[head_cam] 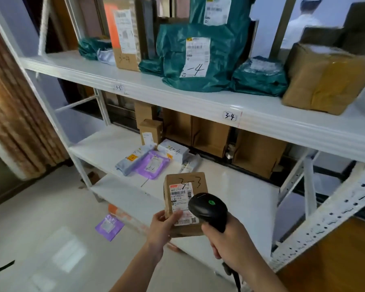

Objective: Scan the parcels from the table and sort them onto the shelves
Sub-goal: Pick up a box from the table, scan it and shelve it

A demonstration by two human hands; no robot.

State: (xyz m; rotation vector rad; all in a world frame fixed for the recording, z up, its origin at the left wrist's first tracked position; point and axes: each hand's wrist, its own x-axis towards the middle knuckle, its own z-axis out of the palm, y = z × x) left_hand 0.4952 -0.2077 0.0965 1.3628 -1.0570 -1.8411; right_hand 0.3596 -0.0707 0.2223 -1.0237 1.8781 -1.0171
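Observation:
My left hand [162, 226] grips a small brown cardboard parcel [184, 186] by its lower left corner, label facing me, with "3-3" handwritten on top. My right hand [228, 239] holds a black barcode scanner [209, 209] by its handle, its head just over the parcel's label at the lower right; a green light shows on the scanner. Both are in front of a white metal shelf rack [261, 125] whose upper shelf edge carries a "3-4" tag [229, 116].
The upper shelf holds teal mailer bags [190, 60], a tall cardboard box [124, 34] and a taped brown parcel [325, 81]. The lower shelf [105, 148] holds purple and grey mailers [152, 165] and brown boxes [211, 135]. A purple mailer [109, 226] lies on the tiled floor.

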